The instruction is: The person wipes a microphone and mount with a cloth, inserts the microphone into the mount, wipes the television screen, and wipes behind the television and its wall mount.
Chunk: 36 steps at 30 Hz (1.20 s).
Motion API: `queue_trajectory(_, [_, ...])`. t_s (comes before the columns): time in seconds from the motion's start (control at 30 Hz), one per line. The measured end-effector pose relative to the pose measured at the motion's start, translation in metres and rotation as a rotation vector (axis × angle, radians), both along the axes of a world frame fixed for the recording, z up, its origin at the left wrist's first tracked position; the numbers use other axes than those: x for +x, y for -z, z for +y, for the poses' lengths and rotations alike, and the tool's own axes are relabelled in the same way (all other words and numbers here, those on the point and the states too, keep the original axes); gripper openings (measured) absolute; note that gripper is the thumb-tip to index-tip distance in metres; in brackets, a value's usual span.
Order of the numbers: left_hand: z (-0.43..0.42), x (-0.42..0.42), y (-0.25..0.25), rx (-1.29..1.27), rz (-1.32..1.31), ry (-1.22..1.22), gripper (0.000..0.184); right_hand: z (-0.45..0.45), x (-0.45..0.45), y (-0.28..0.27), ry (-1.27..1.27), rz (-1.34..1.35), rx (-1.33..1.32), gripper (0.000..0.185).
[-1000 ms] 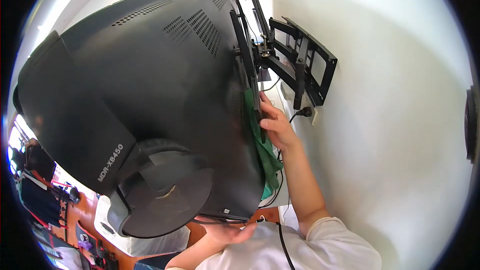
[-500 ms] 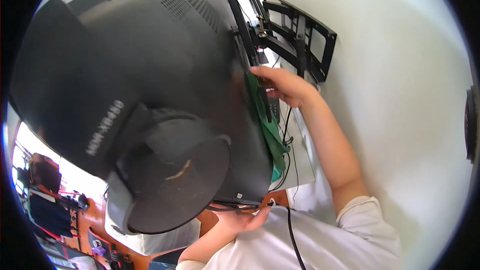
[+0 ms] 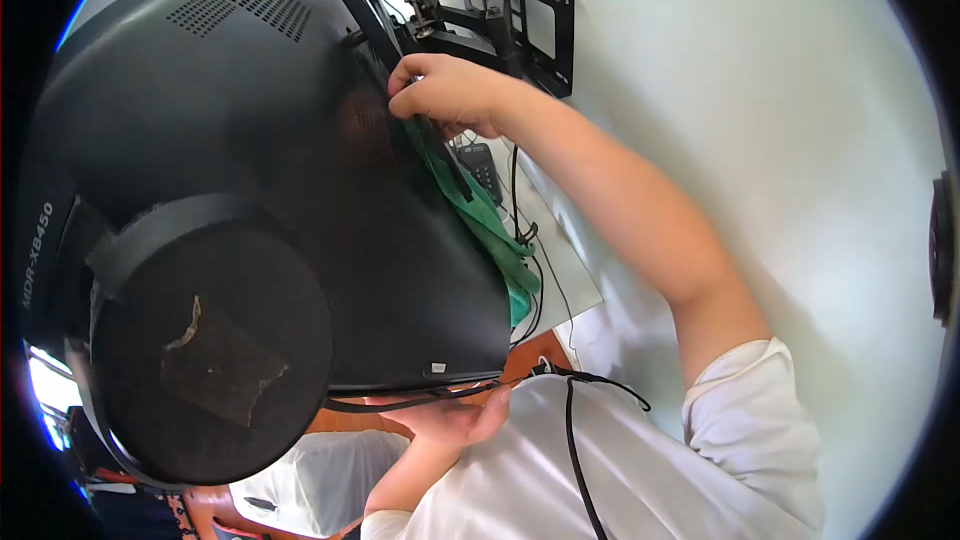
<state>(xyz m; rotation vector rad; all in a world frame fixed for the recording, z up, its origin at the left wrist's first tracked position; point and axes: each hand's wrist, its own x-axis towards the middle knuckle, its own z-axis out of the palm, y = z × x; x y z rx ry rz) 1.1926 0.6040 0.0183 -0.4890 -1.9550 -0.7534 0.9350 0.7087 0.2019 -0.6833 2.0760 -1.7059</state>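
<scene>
A large black monitor (image 3: 390, 270) with vent slots fills the left half of the view, its back towards me. My left hand (image 3: 450, 418) is under the monitor's lower edge, gripping it beside a black cable (image 3: 395, 407); most of its fingers are hidden. At the monitor's right edge my right hand (image 3: 445, 95) is closed in a pinch. A green cloth (image 3: 480, 215) hangs from below its fingers along that edge. A round black headphone cup (image 3: 215, 340), its covering torn, covers the monitor's lower left, by the lettering MDR-XB450.
A black metal wall bracket (image 3: 520, 20) juts from the white wall (image 3: 750, 90). Behind the cloth, a dark keypad device (image 3: 480, 172) and loose cables lie on a white tabletop (image 3: 565, 285). A white-covered object (image 3: 320, 480) stands below on the wooden floor.
The view has shifted, so bracket, monitor and right hand sit further left. The right hand's fingers have curled closer together at the monitor's edge. My left hand stays under the lower edge.
</scene>
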Motion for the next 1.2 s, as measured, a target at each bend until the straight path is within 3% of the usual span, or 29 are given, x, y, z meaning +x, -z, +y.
queue_trajectory(0.07, [-0.001, 0.001, 0.003, 0.031, -0.013, 0.028, 0.132, -0.004, -0.002, -0.006, -0.068, 0.143, 0.229, 0.039])
queue_trajectory(0.17, [0.0, 0.002, 0.002, 0.012, 0.003, 0.003, 0.132, -0.012, -0.004, -0.012, -0.09, 0.135, 0.333, 0.045])
queue_trajectory(0.23, [-0.002, 0.005, 0.002, 0.026, -0.044, -0.006, 0.135, -0.023, -0.035, 0.013, -0.095, 0.319, 0.435, 0.05])
queue_trajectory(0.33, [-0.003, 0.003, 0.004, 0.049, -0.029, -0.025, 0.136, -0.018, -0.01, 0.015, 0.075, 0.106, 0.151, 0.055])
queue_trajectory(0.47, [-0.005, -0.001, 0.0, 0.02, -0.013, -0.031, 0.134, -0.016, -0.011, 0.036, 0.126, 0.202, -0.053, 0.059])
queue_trajectory(0.5, [-0.004, -0.005, -0.001, 0.042, 0.052, -0.012, 0.124, -0.019, -0.019, 0.045, 0.117, 0.207, -0.053, 0.059])
queue_trajectory(0.57, [-0.011, -0.012, -0.009, 0.056, 0.121, -0.002, 0.115, -0.024, -0.038, 0.069, 0.058, 0.266, -0.302, 0.058])
queue_trajectory(0.67, [-0.025, 0.002, -0.029, -0.111, 0.363, -0.005, 0.119, -0.017, -0.018, 0.069, -0.032, -0.011, -0.701, 0.047])
queue_trajectory(0.7, [-0.014, 0.016, -0.036, -0.025, 0.47, 0.02, 0.109, -0.016, -0.018, 0.074, -0.053, -0.185, -0.906, 0.044])
queue_trajectory(0.77, [0.0, 0.034, -0.053, 0.058, 0.569, 0.032, 0.1, -0.016, -0.022, 0.075, -0.11, -0.239, -0.98, 0.039])
queue_trajectory(0.8, [0.005, 0.033, -0.068, -0.022, 0.487, 0.143, 0.091, -0.013, -0.025, 0.07, -0.107, -0.303, -1.042, 0.04])
queue_trajectory(0.9, [0.036, 0.03, -0.112, -0.277, -0.056, 0.149, 0.07, -0.022, -0.053, 0.084, -0.112, -0.353, -1.155, 0.044])
queue_trajectory(0.93, [0.048, 0.016, -0.112, -0.238, -0.24, 0.19, 0.087, -0.025, -0.061, 0.091, -0.1, -0.377, -1.194, 0.045])
queue_trajectory(1.0, [0.068, -0.01, -0.106, -0.001, -0.485, 0.263, 0.088, -0.027, -0.065, 0.095, -0.114, -0.384, -1.248, 0.047])
queue_trajectory(1.03, [0.076, -0.019, -0.098, 0.005, -0.471, 0.237, 0.088, -0.028, -0.064, 0.093, -0.145, -0.389, -1.241, 0.047])
queue_trajectory(1.1, [0.092, -0.037, -0.075, 0.608, -0.745, 0.326, 0.09, -0.026, -0.058, 0.087, -0.122, -0.394, -1.234, 0.046])
queue_trajectory(1.13, [0.102, -0.063, -0.055, 0.804, -0.731, 0.317, 0.09, -0.025, -0.06, 0.087, -0.175, -0.432, -1.248, 0.044])
queue_trajectory(1.2, [0.104, -0.098, -0.029, 0.963, -0.695, 0.264, 0.089, -0.021, -0.052, 0.075, -0.136, -0.494, -1.233, 0.042])
